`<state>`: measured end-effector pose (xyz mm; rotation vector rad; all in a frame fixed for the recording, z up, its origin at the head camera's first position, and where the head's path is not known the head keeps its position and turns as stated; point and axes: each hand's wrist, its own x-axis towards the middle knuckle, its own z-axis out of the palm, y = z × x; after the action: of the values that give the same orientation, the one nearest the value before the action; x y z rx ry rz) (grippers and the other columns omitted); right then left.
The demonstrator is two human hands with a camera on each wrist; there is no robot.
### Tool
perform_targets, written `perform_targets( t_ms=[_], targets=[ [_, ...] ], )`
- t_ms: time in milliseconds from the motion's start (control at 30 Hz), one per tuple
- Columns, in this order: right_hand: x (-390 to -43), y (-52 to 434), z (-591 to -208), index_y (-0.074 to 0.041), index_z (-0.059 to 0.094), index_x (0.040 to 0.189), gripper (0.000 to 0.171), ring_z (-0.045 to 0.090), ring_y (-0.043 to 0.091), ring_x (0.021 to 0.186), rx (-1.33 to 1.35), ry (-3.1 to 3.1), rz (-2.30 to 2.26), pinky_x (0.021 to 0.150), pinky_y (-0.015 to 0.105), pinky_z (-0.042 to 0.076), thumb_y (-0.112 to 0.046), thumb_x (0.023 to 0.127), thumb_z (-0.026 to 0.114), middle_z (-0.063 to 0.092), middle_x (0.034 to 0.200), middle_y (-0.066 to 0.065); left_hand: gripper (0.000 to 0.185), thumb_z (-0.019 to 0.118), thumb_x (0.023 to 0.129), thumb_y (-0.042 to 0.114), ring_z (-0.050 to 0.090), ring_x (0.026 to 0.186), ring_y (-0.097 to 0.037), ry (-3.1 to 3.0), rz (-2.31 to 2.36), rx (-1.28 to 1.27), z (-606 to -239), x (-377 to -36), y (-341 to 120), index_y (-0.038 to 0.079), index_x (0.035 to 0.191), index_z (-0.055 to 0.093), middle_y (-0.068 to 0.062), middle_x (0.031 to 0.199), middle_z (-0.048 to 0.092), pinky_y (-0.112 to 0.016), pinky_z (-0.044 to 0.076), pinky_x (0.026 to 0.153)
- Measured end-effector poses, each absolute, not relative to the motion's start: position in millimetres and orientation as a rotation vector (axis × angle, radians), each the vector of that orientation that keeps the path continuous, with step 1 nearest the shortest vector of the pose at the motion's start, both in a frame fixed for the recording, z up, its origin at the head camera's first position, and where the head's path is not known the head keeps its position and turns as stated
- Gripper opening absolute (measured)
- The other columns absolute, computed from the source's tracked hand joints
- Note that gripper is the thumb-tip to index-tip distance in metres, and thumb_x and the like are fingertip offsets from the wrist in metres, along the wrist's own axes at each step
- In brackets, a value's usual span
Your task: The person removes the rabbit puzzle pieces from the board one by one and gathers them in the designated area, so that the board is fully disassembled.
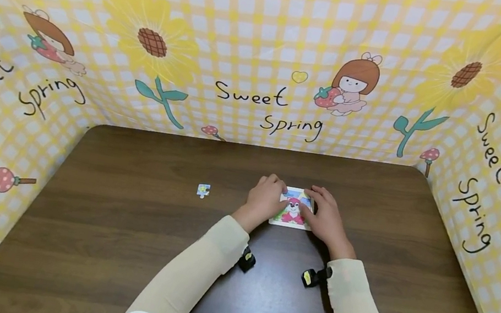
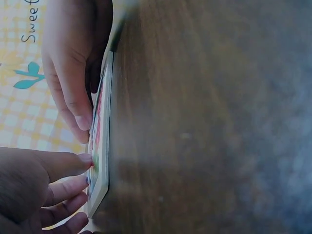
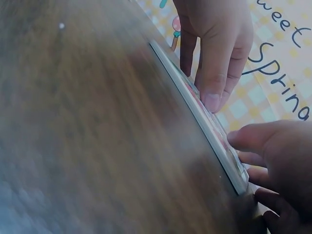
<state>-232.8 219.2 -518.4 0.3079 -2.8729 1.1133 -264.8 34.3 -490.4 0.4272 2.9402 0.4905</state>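
Cream sleeves lead up to both hands, and both are down on the little puzzle board in the middle of the dark wood table. The left hand sits on the board's left edge, its straight fingertips pressing on the picture side; the right hand mirrors it on the right edge, its straight fingers pressing down on the top face. Neither hand is curled round anything; this is flat pressing, not gripping. My read: pieces are being seated into the board, squeezed level from both sides. One loose puzzle piece lies well apart to the left, alone on the wood, and it looks like the one left to fetch; that would call for the left hand to lift off, travel left across bare tabletop, and pinch a thin flat piece off a smooth surface, fiddly work. The board lies flat, its thin rim showing in both wrist views. Room is generous: open wood left, right and toward the person. The yellow checked cloth wall closes off the far edge and both sides.
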Motion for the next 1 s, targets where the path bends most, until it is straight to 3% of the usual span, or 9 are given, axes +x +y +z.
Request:
perform_targets(
  t_ms=[1000],
  targets=[
    [-236.3,218.0,-521.5,-0.006,0.062,0.130,0.042,0.025,0.036,0.142,0.287,-2.857,1.113,0.111,0.056,0.023,-0.025,0.093,0.067,0.044,0.146,0.015,0.034,0.067,0.091,0.040,0.045,0.113,-0.023,2.941,0.500,0.387,-492.1,-266.3,37.6,0.015,0.114,0.067,-0.005,0.125,0.052,-0.044,0.051,0.084]
  ],
)
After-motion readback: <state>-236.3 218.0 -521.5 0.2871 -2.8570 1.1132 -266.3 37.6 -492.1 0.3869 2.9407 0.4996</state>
